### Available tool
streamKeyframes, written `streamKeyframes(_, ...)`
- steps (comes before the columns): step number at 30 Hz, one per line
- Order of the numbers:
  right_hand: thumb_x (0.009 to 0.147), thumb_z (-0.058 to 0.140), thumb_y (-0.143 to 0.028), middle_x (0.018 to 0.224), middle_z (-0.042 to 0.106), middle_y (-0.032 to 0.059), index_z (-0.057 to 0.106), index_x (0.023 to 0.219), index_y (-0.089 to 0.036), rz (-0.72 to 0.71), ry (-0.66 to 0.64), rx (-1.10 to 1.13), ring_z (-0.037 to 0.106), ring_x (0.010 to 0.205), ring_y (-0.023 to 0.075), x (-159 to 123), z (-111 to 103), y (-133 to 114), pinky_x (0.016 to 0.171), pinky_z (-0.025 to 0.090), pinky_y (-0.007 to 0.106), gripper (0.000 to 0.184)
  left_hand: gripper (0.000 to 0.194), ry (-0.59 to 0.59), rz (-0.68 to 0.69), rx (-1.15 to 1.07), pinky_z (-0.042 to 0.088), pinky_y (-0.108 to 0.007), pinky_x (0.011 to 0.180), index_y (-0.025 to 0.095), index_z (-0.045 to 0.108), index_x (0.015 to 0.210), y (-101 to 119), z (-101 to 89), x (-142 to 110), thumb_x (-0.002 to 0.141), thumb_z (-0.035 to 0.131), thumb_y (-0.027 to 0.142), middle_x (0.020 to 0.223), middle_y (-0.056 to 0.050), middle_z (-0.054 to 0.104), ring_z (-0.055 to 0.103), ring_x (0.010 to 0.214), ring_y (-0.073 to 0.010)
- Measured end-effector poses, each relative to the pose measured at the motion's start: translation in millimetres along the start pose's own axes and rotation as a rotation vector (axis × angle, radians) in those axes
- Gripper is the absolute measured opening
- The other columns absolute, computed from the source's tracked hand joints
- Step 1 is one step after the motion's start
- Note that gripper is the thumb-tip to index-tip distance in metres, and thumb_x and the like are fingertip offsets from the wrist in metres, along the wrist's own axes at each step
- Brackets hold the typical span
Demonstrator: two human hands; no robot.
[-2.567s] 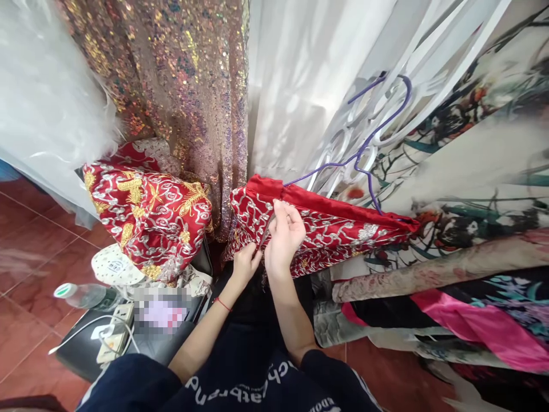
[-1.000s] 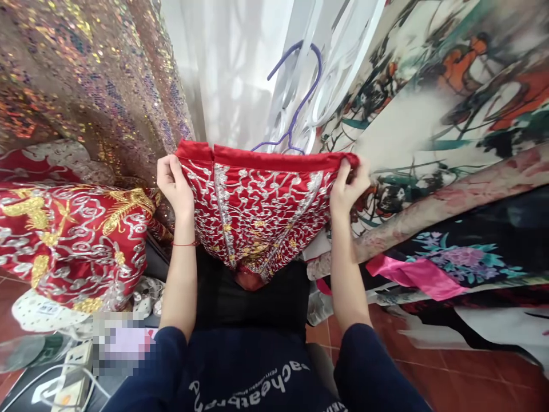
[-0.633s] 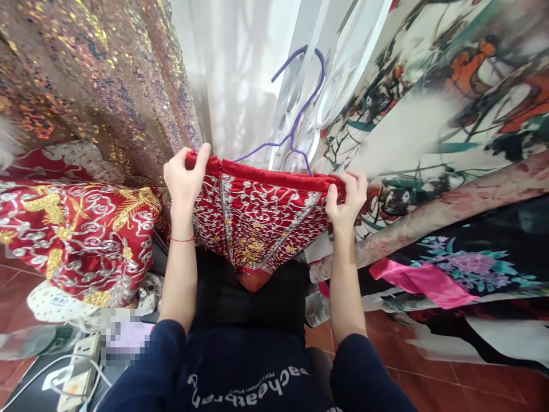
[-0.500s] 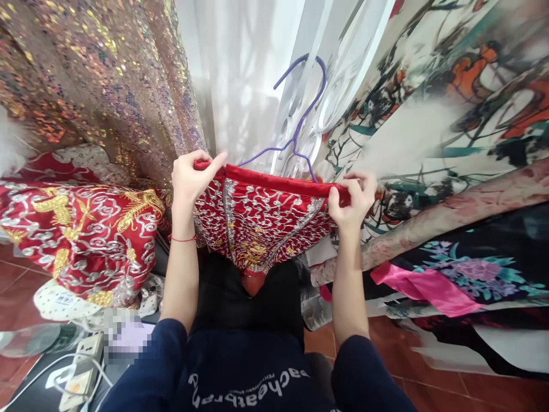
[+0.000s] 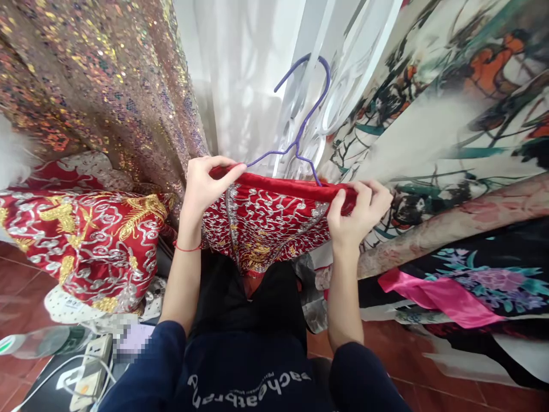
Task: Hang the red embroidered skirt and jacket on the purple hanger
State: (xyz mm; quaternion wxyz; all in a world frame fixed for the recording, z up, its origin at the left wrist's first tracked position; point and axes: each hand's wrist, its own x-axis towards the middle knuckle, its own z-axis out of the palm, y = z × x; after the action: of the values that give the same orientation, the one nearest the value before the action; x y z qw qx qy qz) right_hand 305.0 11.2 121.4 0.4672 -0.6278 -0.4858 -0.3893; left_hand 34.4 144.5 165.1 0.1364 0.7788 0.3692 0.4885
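A red embroidered garment (image 5: 261, 223) with silver scrollwork and gold motifs hangs in front of my lap, its plain red top band stretched sideways. My left hand (image 5: 210, 180) pinches the left end of that band between thumb and fingers. At the right end, my right hand (image 5: 359, 212) grips the band, fingers behind and thumb in front. A purple hanger (image 5: 295, 140) rises out of the garment's top between my hands. Its hook stands free above, and its lower part is hidden inside the cloth.
Left of me lies another red embroidered garment (image 5: 107, 246). Below it are a plastic bottle (image 5: 47, 342) and a power strip (image 5: 92, 366) with white cables. A sequined cloth (image 5: 107, 86) hangs upper left; printed fabrics (image 5: 429, 131) and a black floral cloth (image 5: 480, 274) hang at the right.
Both hands, still gripping the band, have shifted slightly right in the view. My left hand has come closer to the hanger's left arm, and the right hand's fingers have spread a little.
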Motion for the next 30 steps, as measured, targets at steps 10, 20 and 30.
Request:
streamKeyframes(10,0.093,0.049,-0.018,0.073,0.064,0.002,0.061,0.088,-0.023,0.115,0.035,0.62,0.063,0.069,0.0178,-85.1,-18.2,-64.0,0.066,0.052,0.035,0.014,0.028,0.429,0.015,-0.356,0.056,-0.029,0.085,0.022,0.061,0.106,-10.6,19.5,-86.7,0.083,0.077,0.027,0.089,0.001,0.069,0.07,0.082,-0.0123)
streamKeyframes(20,0.098,0.052,-0.036,0.091,0.071,0.0041,0.066,0.099,-0.022,0.61,-0.726,1.048,0.069,0.081,0.0159,-117.7,-4.9,-120.7,0.076,0.055,0.03,0.02,0.037,0.417,-0.286,-0.554,0.058,-0.028,0.085,0.023,0.056,0.11,-10.5,3.5,-144.4,0.082,0.078,0.034,0.086,0.001,0.07,0.072,0.08,-0.0128)
streamKeyframes(30,0.087,0.057,-0.062,0.089,0.073,0.0036,0.071,0.099,-0.023,0.953,-0.923,1.505,0.066,0.079,0.017,-95.5,38.9,-174.2,0.065,0.053,0.027,0.043,0.031,-0.131,-0.441,-0.634,0.055,-0.034,0.086,0.02,0.066,0.093,-5.0,-8.3,-170.2,0.087,0.068,0.051,0.085,-0.006,0.072,0.071,0.08,-0.0202)
